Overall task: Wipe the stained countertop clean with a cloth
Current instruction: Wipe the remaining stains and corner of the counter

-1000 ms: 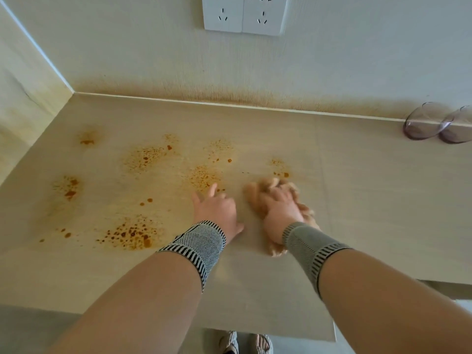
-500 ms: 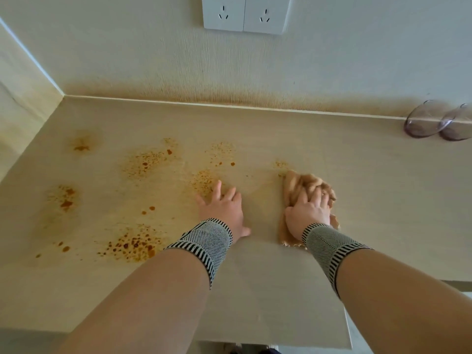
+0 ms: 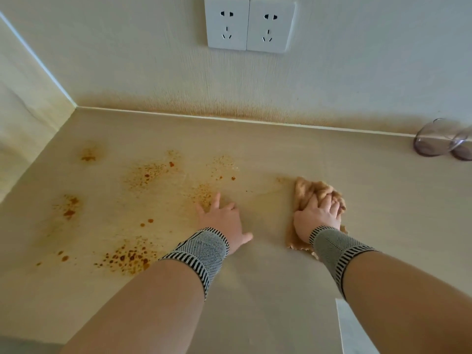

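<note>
right hand [image 3: 318,217] presses down on tan cloth [image 3: 310,191], fingers curled into the bunched fabric, gripping it; cloth sits on countertop [image 3: 281,290] right of centre, part of it showing under the wrist on the near side; left hand [image 3: 224,221] flat on the counter, fingers spread and straight, holding nothing, fingertips at the edge of the orange stains [image 3: 127,258]; stains scattered across the left half, from near to far; striped wristbands [image 3: 201,249] on both wrists; two white sockets [image 3: 249,24] on the far wall; clear glass items [image 3: 441,141] at far right, against the wall
</note>
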{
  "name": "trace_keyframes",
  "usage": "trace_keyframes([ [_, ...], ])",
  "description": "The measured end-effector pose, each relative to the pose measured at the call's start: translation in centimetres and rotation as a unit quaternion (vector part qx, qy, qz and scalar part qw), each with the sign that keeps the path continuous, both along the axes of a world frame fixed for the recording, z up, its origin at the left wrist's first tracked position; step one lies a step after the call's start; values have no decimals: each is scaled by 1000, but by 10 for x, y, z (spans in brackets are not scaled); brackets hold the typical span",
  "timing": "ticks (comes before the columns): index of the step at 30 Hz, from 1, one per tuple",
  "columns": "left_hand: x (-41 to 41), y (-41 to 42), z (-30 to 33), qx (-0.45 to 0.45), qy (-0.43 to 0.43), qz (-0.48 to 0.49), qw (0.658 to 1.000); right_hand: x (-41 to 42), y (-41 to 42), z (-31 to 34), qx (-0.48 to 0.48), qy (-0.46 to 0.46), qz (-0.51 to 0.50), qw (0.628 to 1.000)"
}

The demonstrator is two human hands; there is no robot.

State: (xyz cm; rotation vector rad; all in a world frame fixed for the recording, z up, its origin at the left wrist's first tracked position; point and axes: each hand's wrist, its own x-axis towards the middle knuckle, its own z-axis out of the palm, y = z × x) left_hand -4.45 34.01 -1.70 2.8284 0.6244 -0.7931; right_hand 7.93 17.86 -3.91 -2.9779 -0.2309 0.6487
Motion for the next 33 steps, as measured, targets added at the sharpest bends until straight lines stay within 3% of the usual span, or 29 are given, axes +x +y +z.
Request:
trace_keyframes([
  [3, 5, 3, -1, 9, -45, 24, 999, -18, 30, -2, 52, 17, 115, 992],
  [7, 17, 2, -3, 17, -37, 21, 999, -28, 34, -2, 87, 40, 279, 955],
  [11, 34, -2, -5, 12, -44, 23, 999, 14, -1, -2, 27, -17, 175, 984],
  [15, 38, 0, -9, 11, -6, 33, 999, 26, 3, -4, -1, -2, 81, 997],
  [17, 36, 0, -11, 7, -13, 36, 999, 16, 20, -4, 35, 7, 121, 992],
  [20, 37, 0, -11, 0, -23, 37, 999, -4, 36, -7, 88, 29, 269, 959],
  [23, 39, 3, -9, -5, -26, 39, 999, 16, 20, -7, 81, 47, 334, 938],
  [25, 41, 3, -8, -4, -19, 40, 999, 39, 1, -8, 70, 11, 282, 957],
  [29, 44, 2, -6, 8, 4, 34, 999, 52, 4, -3, 26, 0, 65, 998],
  [31, 44, 2, -6, 4, 0, 39, 999, 37, 26, 0, 28, 6, 67, 997],
  [33, 45, 5, -5, 1, -13, 44, 999, 19, 44, 1, 61, 14, 162, 985],
])
